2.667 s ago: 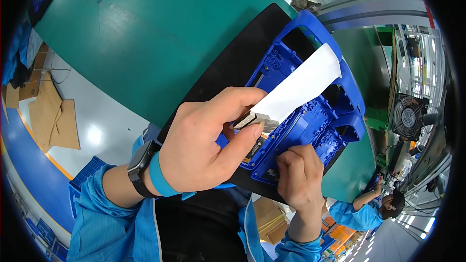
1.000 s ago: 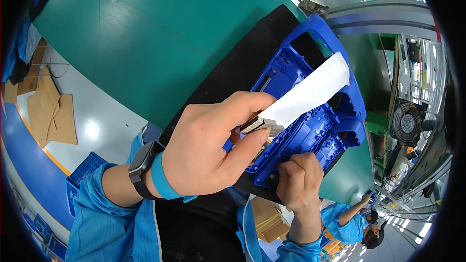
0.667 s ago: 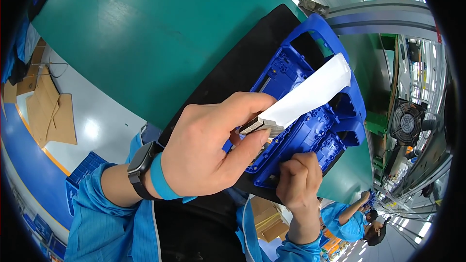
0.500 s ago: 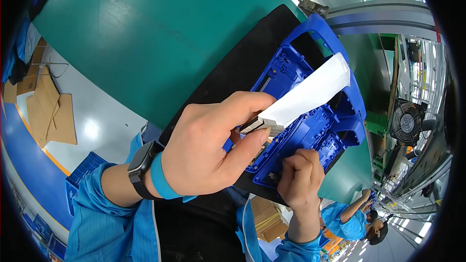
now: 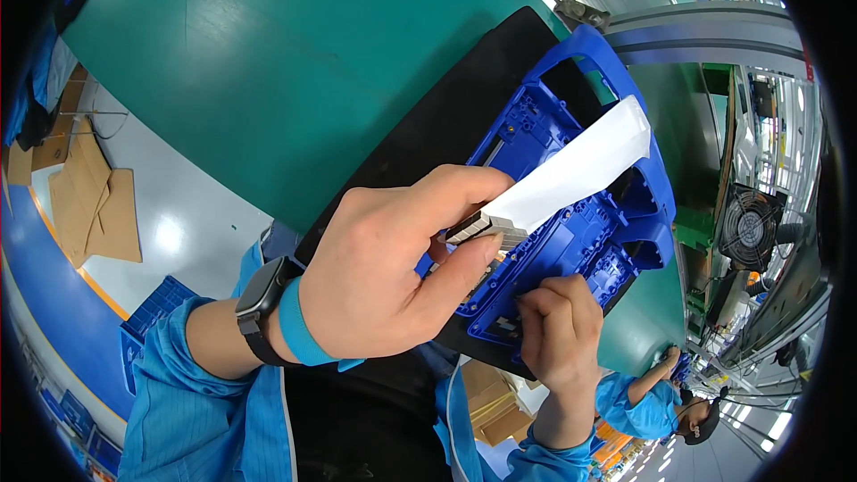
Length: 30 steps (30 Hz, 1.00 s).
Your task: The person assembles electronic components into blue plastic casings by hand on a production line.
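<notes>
Your left hand (image 5: 384,268) is closing thumb against forefinger on a grey-and-black layered block (image 5: 500,230), with a curved white sheet (image 5: 585,161) extending from it toward the upper right. This edge grip is apparently leaving the sheet's broad face uncovered and holding the block above the work. Your right hand (image 5: 561,330) is curling over the near end of the blue moulded plastic housing (image 5: 558,250). Its fingertips are partly hidden, so whether they are pinching a small part cannot be told; the low placing suggests close work at the housing's edge.

Around your left wrist, a teal strap (image 5: 298,326) is lying nearer the hand than a black wristwatch (image 5: 263,293). The housing is resting open side up, its ribs and screw bosses facing you, probably for access to the interior. Beneath it, a black mat (image 5: 424,125) is separating it from the green tabletop (image 5: 241,80), presumably as cushioning. Farther out, flattened cardboard (image 5: 112,219) is lying on the floor at left, a black fan (image 5: 752,225) is standing at right, and a co-worker in blue (image 5: 644,406) is reaching toward the table's far right.
</notes>
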Each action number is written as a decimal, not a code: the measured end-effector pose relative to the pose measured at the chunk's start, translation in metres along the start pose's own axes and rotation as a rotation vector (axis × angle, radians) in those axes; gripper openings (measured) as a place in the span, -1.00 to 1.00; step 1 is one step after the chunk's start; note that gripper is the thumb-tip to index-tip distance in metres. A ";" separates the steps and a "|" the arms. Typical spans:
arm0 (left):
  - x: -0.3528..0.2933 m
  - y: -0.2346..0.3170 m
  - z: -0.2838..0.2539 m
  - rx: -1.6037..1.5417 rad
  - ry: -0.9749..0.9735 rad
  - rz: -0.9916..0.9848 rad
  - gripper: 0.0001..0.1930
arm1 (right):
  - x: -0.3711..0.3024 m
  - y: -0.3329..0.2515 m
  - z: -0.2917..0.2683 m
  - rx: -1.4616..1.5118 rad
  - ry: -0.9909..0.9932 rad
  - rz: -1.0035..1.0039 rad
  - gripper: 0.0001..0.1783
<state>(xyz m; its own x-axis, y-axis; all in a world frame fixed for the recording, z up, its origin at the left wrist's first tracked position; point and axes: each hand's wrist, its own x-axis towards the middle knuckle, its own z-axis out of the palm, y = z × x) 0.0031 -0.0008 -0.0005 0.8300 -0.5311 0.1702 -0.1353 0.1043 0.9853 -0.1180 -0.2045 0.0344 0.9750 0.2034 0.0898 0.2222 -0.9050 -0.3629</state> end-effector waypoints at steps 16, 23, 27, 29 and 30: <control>0.000 0.001 0.002 -0.005 -0.001 -0.004 -0.69 | 0.000 0.000 0.000 -0.021 -0.013 0.000 -0.68; -0.001 0.002 -0.005 -0.016 -0.002 0.020 -0.69 | -0.009 -0.005 -0.001 0.036 0.061 -0.018 -0.57; -0.005 0.006 -0.004 -0.073 0.009 -0.053 -0.68 | -0.018 -0.011 0.000 -0.097 -0.032 -0.084 -0.41; -0.009 0.014 -0.006 -0.090 -0.002 -0.098 -0.67 | -0.019 -0.017 -0.004 -0.114 -0.051 -0.056 -0.41; -0.010 0.020 -0.010 -0.058 -0.043 -0.124 -0.65 | -0.018 -0.019 -0.005 -0.127 -0.079 -0.024 -0.40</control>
<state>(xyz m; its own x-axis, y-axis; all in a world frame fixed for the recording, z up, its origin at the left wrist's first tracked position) -0.0023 0.0150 0.0173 0.8145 -0.5781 0.0487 -0.0004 0.0835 0.9965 -0.1393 -0.1929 0.0446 0.9682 0.2494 0.0216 0.2472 -0.9386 -0.2408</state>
